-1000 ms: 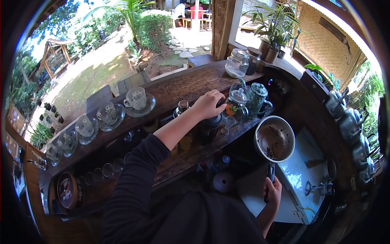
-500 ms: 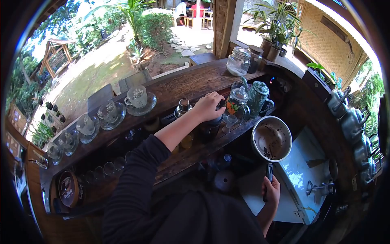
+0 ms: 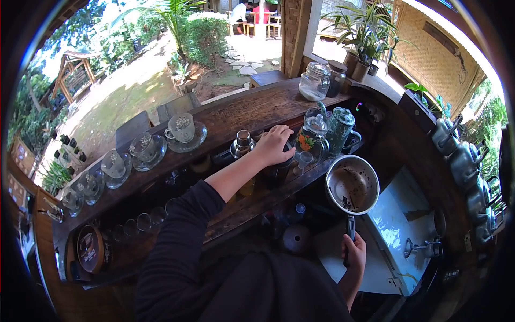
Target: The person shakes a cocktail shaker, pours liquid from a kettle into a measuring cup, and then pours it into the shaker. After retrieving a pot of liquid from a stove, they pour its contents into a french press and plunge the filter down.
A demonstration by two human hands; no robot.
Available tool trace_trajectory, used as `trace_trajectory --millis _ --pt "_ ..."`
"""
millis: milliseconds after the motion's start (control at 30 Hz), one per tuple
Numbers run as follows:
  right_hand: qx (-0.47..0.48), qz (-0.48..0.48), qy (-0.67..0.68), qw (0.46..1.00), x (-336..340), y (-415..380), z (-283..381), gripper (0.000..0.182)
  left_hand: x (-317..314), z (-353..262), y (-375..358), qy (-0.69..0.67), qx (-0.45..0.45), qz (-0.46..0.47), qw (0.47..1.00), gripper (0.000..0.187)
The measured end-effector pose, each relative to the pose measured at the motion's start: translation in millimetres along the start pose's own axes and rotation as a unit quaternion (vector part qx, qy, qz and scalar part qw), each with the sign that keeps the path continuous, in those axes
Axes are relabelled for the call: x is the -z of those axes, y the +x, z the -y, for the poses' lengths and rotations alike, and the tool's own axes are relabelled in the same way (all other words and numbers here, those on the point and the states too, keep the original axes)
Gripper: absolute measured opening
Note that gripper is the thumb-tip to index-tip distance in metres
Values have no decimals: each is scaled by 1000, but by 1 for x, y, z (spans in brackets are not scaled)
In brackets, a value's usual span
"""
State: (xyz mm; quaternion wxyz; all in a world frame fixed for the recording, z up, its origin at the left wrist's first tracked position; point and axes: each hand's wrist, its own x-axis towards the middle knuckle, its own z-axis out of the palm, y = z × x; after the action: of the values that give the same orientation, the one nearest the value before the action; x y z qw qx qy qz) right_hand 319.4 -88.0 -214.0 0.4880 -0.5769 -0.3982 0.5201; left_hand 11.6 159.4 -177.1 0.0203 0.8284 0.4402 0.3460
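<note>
Metal pan (image 3: 352, 184) (in right hand (image 3: 354, 250)) near shelf edge (image 3: 252, 208).

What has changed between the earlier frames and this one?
The round silver metal saucepan has moved left, toward the left hand. The right hand moved with it, still gripping its black handle. The left hand stays over the dark container; the clear glass cups stayed put.

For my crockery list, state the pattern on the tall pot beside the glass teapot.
The tall pot is mottled dark green with pale flecks, in the head view.
</note>
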Motion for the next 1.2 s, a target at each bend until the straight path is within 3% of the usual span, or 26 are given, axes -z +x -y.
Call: trace_trajectory --millis 533,1200 --pt "-13 9 -9 1000 0 2 -4 15 -4 -3 -8 28 35 67 997 86" --pt "-19 18 2 1000 -5 8 -11 15 -7 -1 -7 51 88 155 983 89"
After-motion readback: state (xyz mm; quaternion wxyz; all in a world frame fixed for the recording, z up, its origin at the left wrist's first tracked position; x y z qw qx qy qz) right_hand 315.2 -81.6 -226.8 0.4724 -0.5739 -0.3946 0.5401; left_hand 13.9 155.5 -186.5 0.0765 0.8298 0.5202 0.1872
